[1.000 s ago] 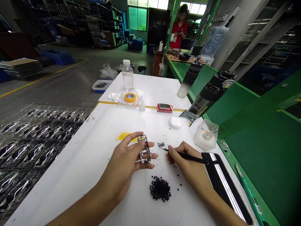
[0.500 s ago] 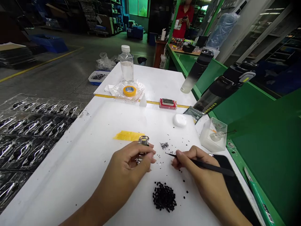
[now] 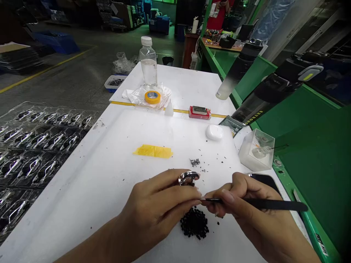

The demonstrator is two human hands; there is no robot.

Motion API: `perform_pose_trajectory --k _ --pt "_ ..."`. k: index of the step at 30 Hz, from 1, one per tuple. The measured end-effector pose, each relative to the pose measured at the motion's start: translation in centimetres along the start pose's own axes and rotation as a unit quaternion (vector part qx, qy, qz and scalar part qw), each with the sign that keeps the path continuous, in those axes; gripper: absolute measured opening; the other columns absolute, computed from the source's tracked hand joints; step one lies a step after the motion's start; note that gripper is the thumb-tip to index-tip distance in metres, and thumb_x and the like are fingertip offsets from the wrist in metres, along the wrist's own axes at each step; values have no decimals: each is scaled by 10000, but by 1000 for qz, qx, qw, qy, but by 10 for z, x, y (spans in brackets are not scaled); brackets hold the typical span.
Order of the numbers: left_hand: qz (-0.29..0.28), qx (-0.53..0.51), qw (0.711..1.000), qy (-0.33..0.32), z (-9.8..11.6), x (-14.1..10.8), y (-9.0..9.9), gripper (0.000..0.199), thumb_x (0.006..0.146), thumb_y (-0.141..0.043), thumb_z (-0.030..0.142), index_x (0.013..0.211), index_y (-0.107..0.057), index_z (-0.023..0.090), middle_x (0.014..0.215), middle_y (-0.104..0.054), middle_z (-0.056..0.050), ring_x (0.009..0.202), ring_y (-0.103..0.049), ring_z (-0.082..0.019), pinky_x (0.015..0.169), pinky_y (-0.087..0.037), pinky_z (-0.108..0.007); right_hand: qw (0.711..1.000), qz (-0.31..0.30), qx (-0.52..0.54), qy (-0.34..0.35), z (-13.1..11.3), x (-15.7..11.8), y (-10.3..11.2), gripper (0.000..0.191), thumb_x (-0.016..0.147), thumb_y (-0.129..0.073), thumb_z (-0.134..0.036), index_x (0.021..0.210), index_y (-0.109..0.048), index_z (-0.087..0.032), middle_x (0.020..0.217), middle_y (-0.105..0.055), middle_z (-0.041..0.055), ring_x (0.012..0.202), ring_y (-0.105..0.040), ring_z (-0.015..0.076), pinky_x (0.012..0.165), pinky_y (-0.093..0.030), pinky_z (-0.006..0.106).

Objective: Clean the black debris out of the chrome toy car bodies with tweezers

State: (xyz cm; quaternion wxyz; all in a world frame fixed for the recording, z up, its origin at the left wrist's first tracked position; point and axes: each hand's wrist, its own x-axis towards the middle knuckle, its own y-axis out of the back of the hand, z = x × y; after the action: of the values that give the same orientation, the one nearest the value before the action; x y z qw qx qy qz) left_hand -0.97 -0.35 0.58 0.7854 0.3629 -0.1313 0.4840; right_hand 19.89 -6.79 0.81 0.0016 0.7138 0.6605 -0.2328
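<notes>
My left hand (image 3: 161,204) is closed around a small shiny metal part (image 3: 188,178) with a rounded end; most of it is hidden by the fingers. Black tweezers (image 3: 263,204) are pinched in my right hand (image 3: 241,204), their tip meeting the left fingertips. Whether the tip holds anything is too small to tell. Below the hands lies a pile of tiny black pieces (image 3: 194,223). Beyond them sits a little heap of tiny silvery pieces (image 3: 195,162), with more scattered around it. A strip of yellow tape (image 3: 153,151) lies flat on the white table (image 3: 109,175).
Farther back are a roll of yellow tape (image 3: 152,96), a clear bottle (image 3: 148,67), a red box (image 3: 199,113) and a white case (image 3: 214,132). To the right stand a white container (image 3: 256,155), dark bottles (image 3: 276,95) and a green-handled knife (image 3: 315,233). Clear trays (image 3: 41,146) fill the left side.
My left hand has moved right and turned the metal part. My right hand has shifted down and right, bringing the tweezer tip against the left fingertips. The view has tilted slightly downward.
</notes>
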Motion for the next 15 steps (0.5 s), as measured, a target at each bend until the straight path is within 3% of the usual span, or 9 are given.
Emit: perform_pose_trajectory --k 4,11,15 --pt "23 25 999 -12 0 -1 0 126 895 -727 50 992 -790 101 965 -779 -99 933 -768 -144 877 -627 -173 998 -50 4 34 3 -2 7 162 934 -754 -268 779 -708 -256 786 -768 1 840 -756 151 796 -619 232" --pt "46 36 998 11 3 -4 -2 149 874 -766 64 1016 -792 99 985 -783 -88 953 -770 -133 941 -610 -162 996 12 -38 77 10 -7 1 191 925 -761 -292 749 -696 -252 775 -767 17 845 -772 176 797 -645 250" --pt "54 25 998 26 5 -5 -3 149 868 -771 63 1010 -793 103 987 -780 -81 940 -769 -124 944 -605 -154 994 13 -38 103 11 -5 -3 155 922 -765 -274 770 -732 -276 793 -782 0 808 -778 155 775 -644 216"
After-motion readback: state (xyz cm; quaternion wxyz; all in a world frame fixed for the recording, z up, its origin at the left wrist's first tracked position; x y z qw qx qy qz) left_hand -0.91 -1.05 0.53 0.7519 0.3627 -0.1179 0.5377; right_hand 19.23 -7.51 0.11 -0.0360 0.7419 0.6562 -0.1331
